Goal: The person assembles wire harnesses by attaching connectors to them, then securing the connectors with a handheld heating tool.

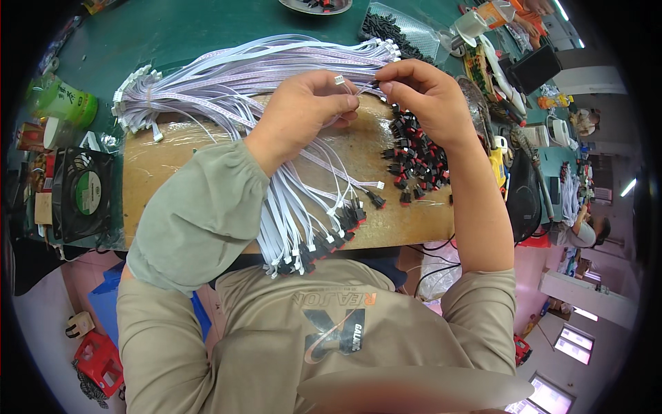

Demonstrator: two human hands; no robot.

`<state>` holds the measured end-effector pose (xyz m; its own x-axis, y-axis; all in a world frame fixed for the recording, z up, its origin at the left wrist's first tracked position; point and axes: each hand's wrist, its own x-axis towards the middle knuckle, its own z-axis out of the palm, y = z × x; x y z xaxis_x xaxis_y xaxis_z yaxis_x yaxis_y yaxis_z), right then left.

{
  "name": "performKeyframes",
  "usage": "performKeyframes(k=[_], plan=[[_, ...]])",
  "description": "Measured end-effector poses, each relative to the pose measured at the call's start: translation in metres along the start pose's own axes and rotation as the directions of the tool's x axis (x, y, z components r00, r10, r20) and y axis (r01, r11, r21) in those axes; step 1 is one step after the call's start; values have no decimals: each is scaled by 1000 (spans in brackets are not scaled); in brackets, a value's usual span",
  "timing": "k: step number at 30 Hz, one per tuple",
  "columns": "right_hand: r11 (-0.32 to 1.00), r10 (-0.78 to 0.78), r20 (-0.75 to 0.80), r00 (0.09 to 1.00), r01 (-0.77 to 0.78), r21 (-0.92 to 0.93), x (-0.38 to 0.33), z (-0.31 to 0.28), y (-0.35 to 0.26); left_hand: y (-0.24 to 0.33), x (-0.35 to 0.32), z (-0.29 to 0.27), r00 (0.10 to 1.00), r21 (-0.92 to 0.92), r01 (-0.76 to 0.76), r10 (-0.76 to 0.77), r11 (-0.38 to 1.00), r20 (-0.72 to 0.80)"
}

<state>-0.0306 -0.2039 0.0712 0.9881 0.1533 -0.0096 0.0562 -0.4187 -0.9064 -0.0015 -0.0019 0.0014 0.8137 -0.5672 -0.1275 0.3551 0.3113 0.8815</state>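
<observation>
Head view: your left hand [314,107]'s pinching a white cable plug [338,80], right hand [426,96]'s pinching a tiny black part [376,84]. Loose black-and-red pieces [419,160] lie nearby.

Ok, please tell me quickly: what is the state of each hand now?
Left hand: closed, holding a white cable connector at the fingertips.
Right hand: closed, pinching a small black part; details too small to tell.

Two foreground hands [303,114] [431,100], one square fan [87,193], dozens of cables [234,69]
</observation>
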Motion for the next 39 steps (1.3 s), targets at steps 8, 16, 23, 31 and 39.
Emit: performKeyframes(k=[8,16,23,31,39], plan=[[1000,1,-5,1000,-1,16,0,1,0,0,0,0,1000,18,5,-5,1000,9],[999,-24,1,1000,24,21,0,0,-1,1,-1,0,1000,5,17,-17,1000,14],[1000,-26,-1,1000,26,5,0,0,-4,-1,0,-1,1000,-2,17,-17,1000,16],[996,-68,-5,998,67,-50,0,2,0,1,-1,1,1000,14,9,-9,1000,15],[935,-21,65,998,42,-352,-1,20,-15,-7,3,-2,993,110,-99,91,989,75]])
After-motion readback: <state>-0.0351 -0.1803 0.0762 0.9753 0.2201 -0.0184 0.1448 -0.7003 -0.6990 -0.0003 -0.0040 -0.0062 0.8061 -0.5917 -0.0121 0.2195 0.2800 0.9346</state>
